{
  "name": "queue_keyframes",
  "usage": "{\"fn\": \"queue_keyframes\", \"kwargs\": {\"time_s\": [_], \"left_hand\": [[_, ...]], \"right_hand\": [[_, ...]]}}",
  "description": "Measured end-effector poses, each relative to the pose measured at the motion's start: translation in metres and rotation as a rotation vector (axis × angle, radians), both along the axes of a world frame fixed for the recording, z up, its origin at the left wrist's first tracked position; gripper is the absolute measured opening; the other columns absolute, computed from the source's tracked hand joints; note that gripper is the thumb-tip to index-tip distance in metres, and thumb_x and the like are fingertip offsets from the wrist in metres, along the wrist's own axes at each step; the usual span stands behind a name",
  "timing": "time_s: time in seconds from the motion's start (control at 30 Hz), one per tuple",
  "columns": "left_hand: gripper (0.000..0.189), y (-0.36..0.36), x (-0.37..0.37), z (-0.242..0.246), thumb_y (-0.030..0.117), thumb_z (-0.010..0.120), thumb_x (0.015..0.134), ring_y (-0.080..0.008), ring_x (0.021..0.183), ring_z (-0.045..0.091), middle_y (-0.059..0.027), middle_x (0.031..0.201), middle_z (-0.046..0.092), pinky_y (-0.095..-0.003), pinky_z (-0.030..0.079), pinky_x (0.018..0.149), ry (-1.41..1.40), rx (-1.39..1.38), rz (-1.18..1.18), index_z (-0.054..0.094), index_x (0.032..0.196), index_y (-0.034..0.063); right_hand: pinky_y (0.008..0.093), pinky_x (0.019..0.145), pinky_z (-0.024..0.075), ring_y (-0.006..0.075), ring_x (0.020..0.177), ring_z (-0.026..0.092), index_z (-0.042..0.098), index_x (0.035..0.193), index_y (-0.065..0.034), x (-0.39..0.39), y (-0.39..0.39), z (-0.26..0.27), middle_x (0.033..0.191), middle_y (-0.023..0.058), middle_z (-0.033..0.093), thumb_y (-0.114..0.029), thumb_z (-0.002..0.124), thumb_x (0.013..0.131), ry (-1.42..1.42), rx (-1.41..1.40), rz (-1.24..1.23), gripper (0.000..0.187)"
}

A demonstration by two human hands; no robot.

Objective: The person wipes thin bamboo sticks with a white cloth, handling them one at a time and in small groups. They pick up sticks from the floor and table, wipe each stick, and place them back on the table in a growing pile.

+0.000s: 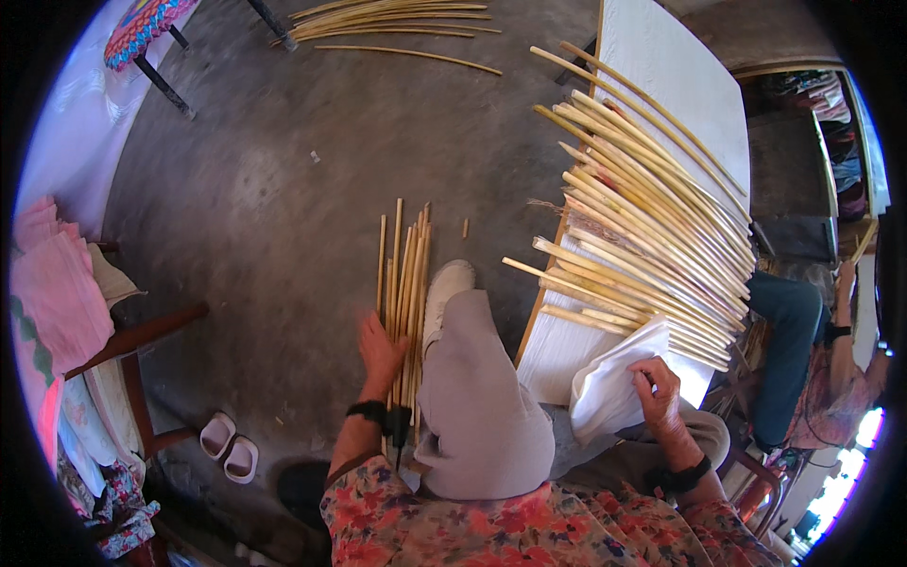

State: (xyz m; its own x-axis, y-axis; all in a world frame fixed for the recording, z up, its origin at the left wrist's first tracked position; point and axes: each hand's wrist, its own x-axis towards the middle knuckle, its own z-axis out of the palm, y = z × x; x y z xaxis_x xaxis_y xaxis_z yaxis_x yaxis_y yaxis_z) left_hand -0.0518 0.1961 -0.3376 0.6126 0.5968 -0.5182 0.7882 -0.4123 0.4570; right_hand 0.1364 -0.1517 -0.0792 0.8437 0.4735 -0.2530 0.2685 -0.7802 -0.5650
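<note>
A bundle of thin peeled sticks (409,283) lies on the floor along the left side of my shoe. My left hand (379,351) is over its left edge, blurred, with fingers apart; whether it grips a stick cannot be told. My right hand (657,393) pinches a white cloth (602,390) that hangs over the near end of a low white-topped table (560,354). Many thicker pale sticks (659,212) lie side by side across that table, just beyond the cloth. Reddish stains show on some of them, and thin fibres lie among them.
More thin sticks (390,18) lie on the floor ahead. A short stick piece (465,228) is beyond my shoe. Clogs (241,459) and a wooden chair with pink cloth (60,290) stand at left. Another person's knee (783,347) is right of the table.
</note>
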Motion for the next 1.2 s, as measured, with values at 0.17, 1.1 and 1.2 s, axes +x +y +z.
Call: {"fn": "queue_keyframes", "kwargs": {"time_s": [0.17, 1.1, 1.2], "left_hand": [[0.085, -0.057, -0.033, -0.011, 0.023, 0.072, 0.068, -0.0346, 0.129, 0.025, -0.0191, 0.139, 0.026, -0.0540, 0.025, 0.099, 0.180, 0.141, -0.027, 0.024, 0.134, 0.0013], [0.032, -0.006, -0.010, -0.022, -0.004, 0.054, 0.071, -0.0358, 0.092, 0.048, -0.0164, 0.091, 0.049, -0.0447, 0.039, 0.079, 0.083, 0.397, 0.032, 0.044, 0.100, 0.0039], [0.023, 0.002, -0.008, -0.024, -0.005, 0.054, 0.070, -0.0372, 0.088, 0.049, -0.0171, 0.088, 0.049, -0.0455, 0.041, 0.075, 0.030, 0.375, 0.007, 0.045, 0.089, 0.0033]], "right_hand": [[0.0286, 0.058, 0.0464, 0.0205, 0.063, 0.058, 0.061, 0.087, -0.0043, 0.000, -0.003, -0.004, 0.075, 0.0104, 0.058, 0.000, 0.057, 0.078, 0.000, 0.015, -0.037, 0.010], [0.0284, 0.056, 0.0461, 0.0198, 0.058, 0.057, 0.060, 0.087, -0.0044, -0.001, 0.002, -0.006, 0.074, 0.0098, 0.059, -0.001, 0.057, 0.078, -0.104, 0.011, -0.014, 0.010], [0.0279, 0.055, 0.0453, 0.0188, 0.057, 0.056, 0.060, 0.087, -0.0050, -0.002, 0.001, -0.007, 0.074, 0.0092, 0.059, 0.000, 0.057, 0.078, -0.116, -0.002, -0.014, 0.011]]}}
